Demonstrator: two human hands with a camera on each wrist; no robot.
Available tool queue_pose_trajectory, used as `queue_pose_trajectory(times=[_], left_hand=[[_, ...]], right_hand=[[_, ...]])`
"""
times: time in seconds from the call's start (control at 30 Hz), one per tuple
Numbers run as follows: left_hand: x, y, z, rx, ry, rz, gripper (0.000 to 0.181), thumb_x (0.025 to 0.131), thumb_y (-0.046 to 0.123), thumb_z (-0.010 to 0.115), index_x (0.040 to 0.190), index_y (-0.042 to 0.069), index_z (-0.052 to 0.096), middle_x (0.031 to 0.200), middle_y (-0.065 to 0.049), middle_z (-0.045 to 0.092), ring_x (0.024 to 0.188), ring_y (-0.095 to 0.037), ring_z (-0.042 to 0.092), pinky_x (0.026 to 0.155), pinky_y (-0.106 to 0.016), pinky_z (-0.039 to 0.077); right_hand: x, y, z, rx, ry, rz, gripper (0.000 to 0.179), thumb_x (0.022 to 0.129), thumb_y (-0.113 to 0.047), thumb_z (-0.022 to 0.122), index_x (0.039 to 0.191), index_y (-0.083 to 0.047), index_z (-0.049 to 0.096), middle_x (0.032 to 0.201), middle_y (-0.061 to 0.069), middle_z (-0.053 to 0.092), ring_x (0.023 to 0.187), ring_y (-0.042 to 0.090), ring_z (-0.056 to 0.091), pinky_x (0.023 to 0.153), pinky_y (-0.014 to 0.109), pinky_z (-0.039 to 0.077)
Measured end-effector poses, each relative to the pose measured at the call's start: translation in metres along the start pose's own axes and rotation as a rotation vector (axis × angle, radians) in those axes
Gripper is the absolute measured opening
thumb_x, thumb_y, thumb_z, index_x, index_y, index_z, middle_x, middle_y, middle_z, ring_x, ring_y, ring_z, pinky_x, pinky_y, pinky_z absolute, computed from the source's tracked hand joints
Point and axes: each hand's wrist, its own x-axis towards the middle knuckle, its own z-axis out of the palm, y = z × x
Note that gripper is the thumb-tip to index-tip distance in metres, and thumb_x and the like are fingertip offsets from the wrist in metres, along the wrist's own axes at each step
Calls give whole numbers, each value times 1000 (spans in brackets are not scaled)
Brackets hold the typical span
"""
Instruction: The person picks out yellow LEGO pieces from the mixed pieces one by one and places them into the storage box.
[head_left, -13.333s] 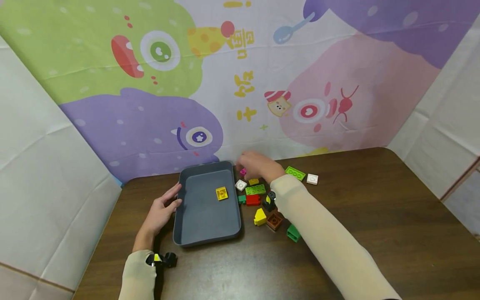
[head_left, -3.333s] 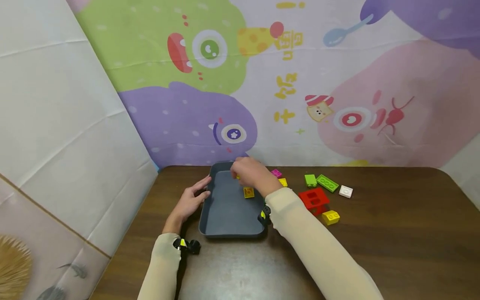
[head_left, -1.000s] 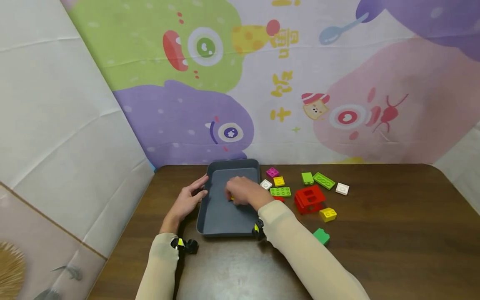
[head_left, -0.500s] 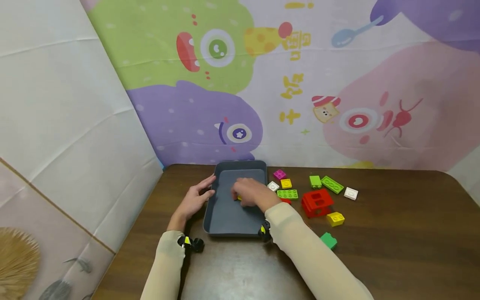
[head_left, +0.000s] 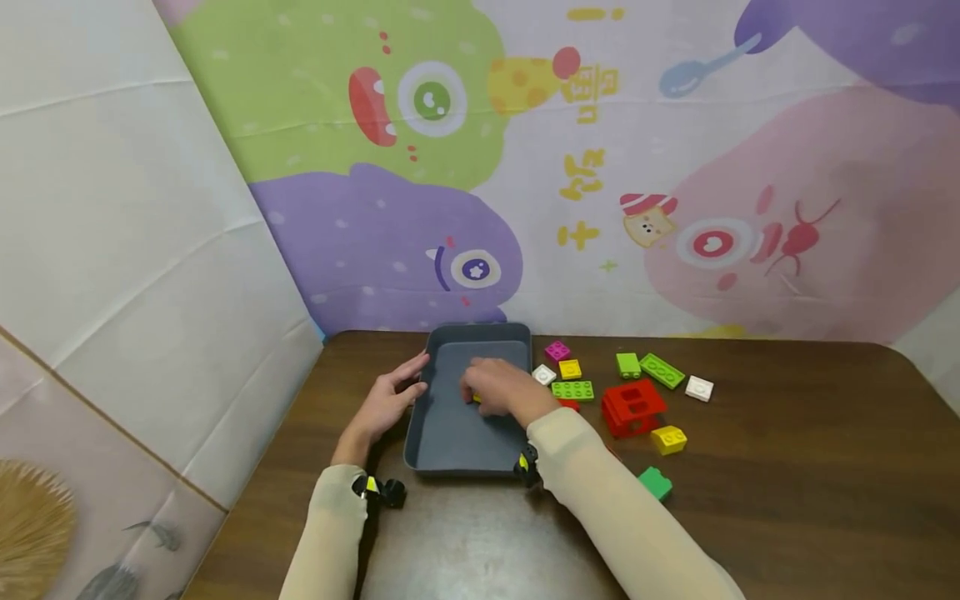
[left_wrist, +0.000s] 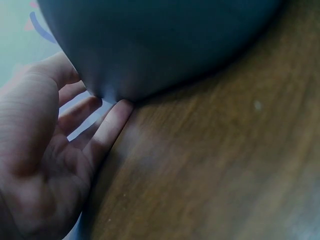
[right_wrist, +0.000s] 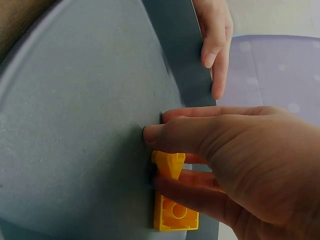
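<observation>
The dark grey tray (head_left: 450,450) lies on the wooden table. My right hand (head_left: 498,387) reaches into it, thumb and fingers around a small yellow building brick (right_wrist: 169,164). A second yellow brick (right_wrist: 176,216), its hollow side showing, lies right beside it on the tray floor, close against my fingers. The fingers hide part of both bricks, so whether they are joined I cannot tell. My left hand (head_left: 382,408) rests at the tray's left side; its fingertips (left_wrist: 120,112) touch the outer wall without curling round it.
Right of the tray lie a pink brick (head_left: 557,350), a yellow brick (head_left: 570,369), lime bricks (head_left: 572,391) and white flat pieces (head_left: 699,388). Farther right are a red frame-like block (head_left: 632,408), a sloped yellow brick (head_left: 670,439) and a green brick (head_left: 656,483). A patterned cloth (head_left: 465,233) hangs behind.
My right hand was beyond the tray by the pink brick, then inside its far end with a yellow piece. It came to the yellow brick mid-tray and has stayed there. The left hand keeps its place.
</observation>
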Motion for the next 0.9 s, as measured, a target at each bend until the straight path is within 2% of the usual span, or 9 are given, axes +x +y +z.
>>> queue_pose_trajectory(times=[0.13, 0.27, 0.53, 0.77, 0.9], left_hand=[[0, 1, 1, 6, -8, -1, 57, 113, 4, 62, 168, -1, 48, 183, -20, 38, 157, -51, 49, 89, -16, 53], [0, 2, 1, 11, -16, -8, 58, 114, 6, 62, 169, 0, 47, 184, -20, 36, 162, -54, 44, 91, -16, 55], [-2, 1, -3, 29, -7, -45, 59, 115, 8, 62, 171, 4, 46, 186, -16, 34, 165, -52, 42, 93, -15, 54], [-3, 2, -3, 16, -3, -30, 58, 114, 5, 62, 170, 0, 46, 184, -20, 34, 164, -54, 42, 91, -14, 54], [0, 4, 0, 12, -21, -35, 58, 115, 6, 61, 170, 1, 46, 185, -19, 33, 165, -53, 41, 91, -13, 54]], right_hand=[[-13, -11, -10, 3, 5, 23, 19, 102, -9, 83, 121, -13, 84, 130, 10, 74, 115, 28, 68, 114, 44, 59], [-19, -15, -13, -2, 15, 36, 20, 102, -10, 83, 122, -13, 84, 131, 8, 74, 116, 26, 68, 115, 42, 59], [-17, -20, -17, -13, 7, 17, 24, 104, -11, 82, 128, -14, 83, 138, 8, 74, 123, 27, 71, 115, 43, 58], [-15, -22, -21, -52, -19, 16, 24, 105, -15, 82, 128, -15, 83, 140, 8, 73, 125, 27, 71, 114, 43, 59], [-18, -19, -23, -48, -27, 33, 25, 103, -15, 84, 129, -16, 83, 142, 8, 73, 126, 27, 71, 115, 44, 59]])
